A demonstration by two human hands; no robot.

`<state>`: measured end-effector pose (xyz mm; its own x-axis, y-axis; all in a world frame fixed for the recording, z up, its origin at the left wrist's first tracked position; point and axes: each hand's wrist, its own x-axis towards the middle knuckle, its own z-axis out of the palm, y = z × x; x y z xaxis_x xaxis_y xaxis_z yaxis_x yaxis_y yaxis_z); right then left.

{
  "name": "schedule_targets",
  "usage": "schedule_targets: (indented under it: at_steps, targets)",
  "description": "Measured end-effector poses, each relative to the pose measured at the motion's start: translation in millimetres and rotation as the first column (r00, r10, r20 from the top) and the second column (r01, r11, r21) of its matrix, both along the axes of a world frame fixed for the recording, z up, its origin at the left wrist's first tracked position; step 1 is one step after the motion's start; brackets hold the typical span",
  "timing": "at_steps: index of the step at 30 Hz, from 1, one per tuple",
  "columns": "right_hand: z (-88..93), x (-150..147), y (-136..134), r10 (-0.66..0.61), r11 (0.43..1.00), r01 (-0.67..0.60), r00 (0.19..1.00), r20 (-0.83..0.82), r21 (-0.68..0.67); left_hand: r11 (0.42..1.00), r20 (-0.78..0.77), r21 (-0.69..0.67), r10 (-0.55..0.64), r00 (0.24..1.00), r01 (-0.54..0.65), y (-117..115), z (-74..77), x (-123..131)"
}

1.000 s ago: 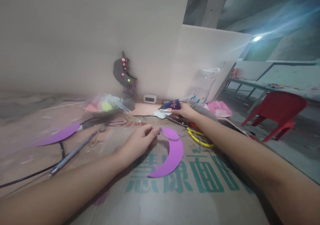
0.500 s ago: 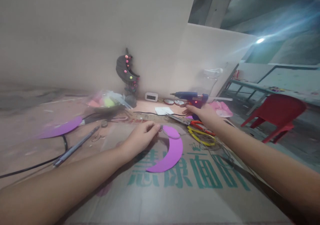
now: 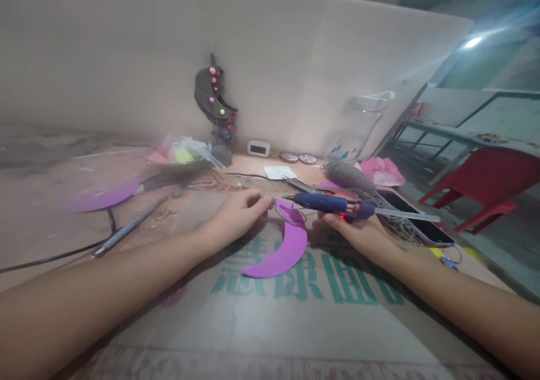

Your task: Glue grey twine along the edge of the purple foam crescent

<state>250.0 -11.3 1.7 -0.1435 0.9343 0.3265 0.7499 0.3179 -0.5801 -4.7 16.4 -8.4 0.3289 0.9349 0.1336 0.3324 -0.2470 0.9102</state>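
My left hand [image 3: 238,214] is closed in a pinch at the upper tip of a purple crescent cutout [image 3: 295,242]. A thin grey yarn strand [image 3: 304,218] comes from the same fingertips and loops over the cutout. What exactly lies between the fingers is partly hidden. My right hand [image 3: 358,235] grips a blue hot glue gun [image 3: 323,202] from below, a red light glowing on it. The gun's nozzle points left, just over the crescent's upper end, and a glue stick [image 3: 407,216] sticks out at the back. Beneath lies a cardboard sheet [image 3: 270,329] printed with green characters.
Scissors [image 3: 297,185], a grey yarn ball [image 3: 350,177] and a phone [image 3: 415,217] lie behind and right. A bottle [image 3: 352,130] stands at the wall. Leftward are a pen [image 3: 130,226], a bowl [image 3: 177,167] and another purple piece [image 3: 107,196]. A decorated grey crescent [image 3: 206,96] hangs above.
My right hand has brought the glue gun down and closer, from above the scissors to over the crescent's tip. My left hand keeps its pinch. The camera view has shifted slightly.
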Motion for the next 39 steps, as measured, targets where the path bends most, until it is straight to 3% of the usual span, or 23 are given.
schedule_targets:
  at_steps: [5, 13, 26, 39]
  targets:
    - [0.9, -2, 1, 0.087, 0.996, -0.087, 0.996, -0.019, -0.025, 1.000, -0.008, -0.006, -0.003, 1.000, 0.003, -1, -0.6, -1]
    - [-0.2, -4, 1, 0.083, 0.996, -0.084, 0.994, 0.067, 0.017, 1.000, -0.024, 0.023, -0.012, 1.000, 0.013, -1, -1.4, -1]
    - [2.7, -11, 0, 0.075, 0.997, -0.077, 0.996, 0.050, 0.025, 1.000, -0.011, 0.004, -0.030, 1.000, 0.030, -1, -0.7, -1]
    - [0.6, -8, 0, 0.067, 0.998, -0.068, 0.995, 0.076, 0.008, 0.996, -0.040, 0.084, -0.004, 0.999, 0.007, 0, -0.1, 0]
